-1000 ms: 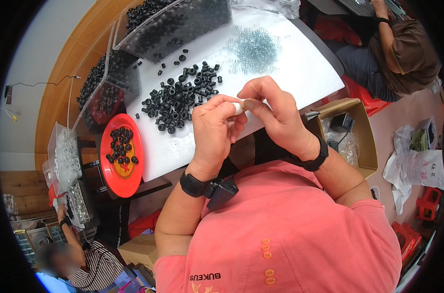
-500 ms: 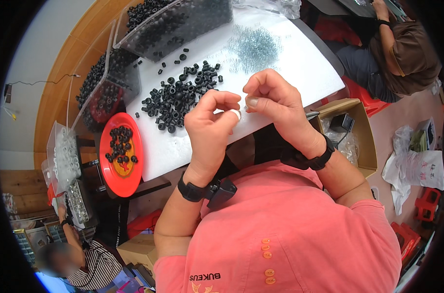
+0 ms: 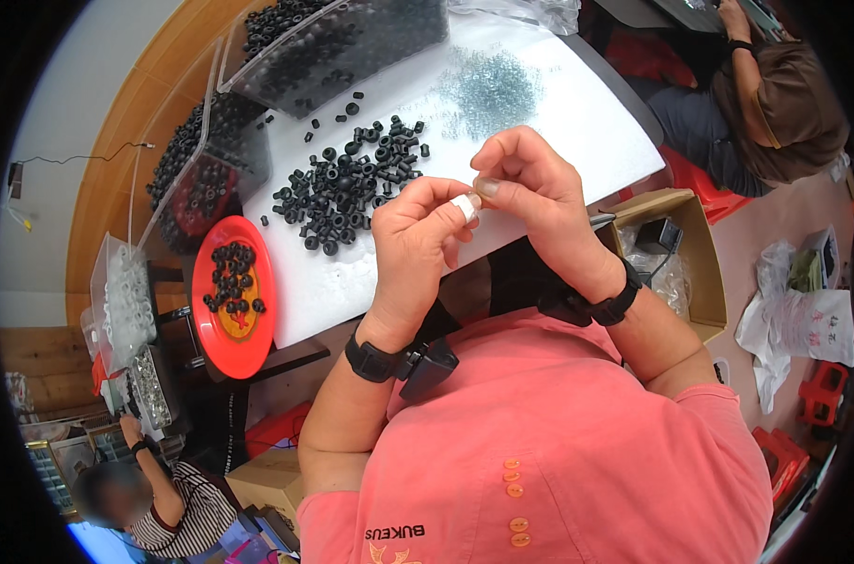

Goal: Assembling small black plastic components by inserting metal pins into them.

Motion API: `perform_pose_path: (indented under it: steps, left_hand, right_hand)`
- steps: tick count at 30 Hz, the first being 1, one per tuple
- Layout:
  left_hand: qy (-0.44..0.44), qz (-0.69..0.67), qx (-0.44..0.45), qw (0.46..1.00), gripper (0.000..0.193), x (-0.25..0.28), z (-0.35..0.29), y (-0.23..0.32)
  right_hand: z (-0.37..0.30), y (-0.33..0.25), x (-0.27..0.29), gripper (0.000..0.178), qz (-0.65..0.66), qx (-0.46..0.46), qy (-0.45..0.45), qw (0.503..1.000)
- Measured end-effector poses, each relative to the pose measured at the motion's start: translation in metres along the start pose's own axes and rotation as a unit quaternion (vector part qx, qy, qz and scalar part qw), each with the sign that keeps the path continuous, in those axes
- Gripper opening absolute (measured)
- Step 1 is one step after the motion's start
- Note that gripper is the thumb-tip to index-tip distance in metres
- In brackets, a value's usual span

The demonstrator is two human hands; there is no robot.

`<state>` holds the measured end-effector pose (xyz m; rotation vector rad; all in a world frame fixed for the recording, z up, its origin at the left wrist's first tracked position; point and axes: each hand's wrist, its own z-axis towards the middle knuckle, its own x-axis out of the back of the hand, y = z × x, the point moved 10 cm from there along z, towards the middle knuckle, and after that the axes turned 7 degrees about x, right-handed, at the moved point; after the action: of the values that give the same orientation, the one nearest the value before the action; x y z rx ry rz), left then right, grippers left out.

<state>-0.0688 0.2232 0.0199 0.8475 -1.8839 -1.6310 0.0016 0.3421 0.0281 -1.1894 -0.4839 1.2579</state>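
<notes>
left hand: thumb and finger pinched, white wrap on thumb; any piece hidden, can't tell
right hand: fingertips pinched, meeting left's above the surface
red plate: small batch of black pieces, seemingly done
loose black parts: bigger pile on surface, apparently left
metallic bits: wide scatter beyond hands, plenty left
progress: likely early

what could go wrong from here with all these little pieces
The bare left hand and bare right hand are close at the fingertips; anything pinched there is too small to make out and could slip away. The loose pile of small black pieces lies uncontained on the flat white sheet, so a stray wrist might scatter some. The round red plate holding more black pieces sits at that sheet's edge, so a bump could perhaps spill it.
</notes>
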Motion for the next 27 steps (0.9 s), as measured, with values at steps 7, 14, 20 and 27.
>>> perform_pose_path:
  steps: [7, 14, 20, 27]
  left_hand:
    - [-0.014, -0.065, 0.063, 0.996, 0.017, -0.001, 0.0, -0.008]
    - [-0.069, -0.22, 0.168, 0.958, 0.012, -0.011, -0.001, -0.018]
    - [0.006, -0.071, 0.011, 0.997, 0.01, 0.002, -0.001, -0.008]
    - [0.043, 0.209, -0.263, 0.941, 0.014, -0.003, -0.015, 0.037]
  right_hand:
    - [0.0, -0.008, -0.004, 0.018, -0.034, 0.039, 0.001, 0.999]
    - [0.0, -0.022, -0.009, 0.016, -0.166, 0.124, -0.03, 0.978]
    - [0.0, -0.009, -0.005, 0.016, -0.033, 0.052, 0.007, 0.998]
    - [0.002, -0.003, -0.002, 0.016, 0.021, 0.009, 0.003, 1.0]
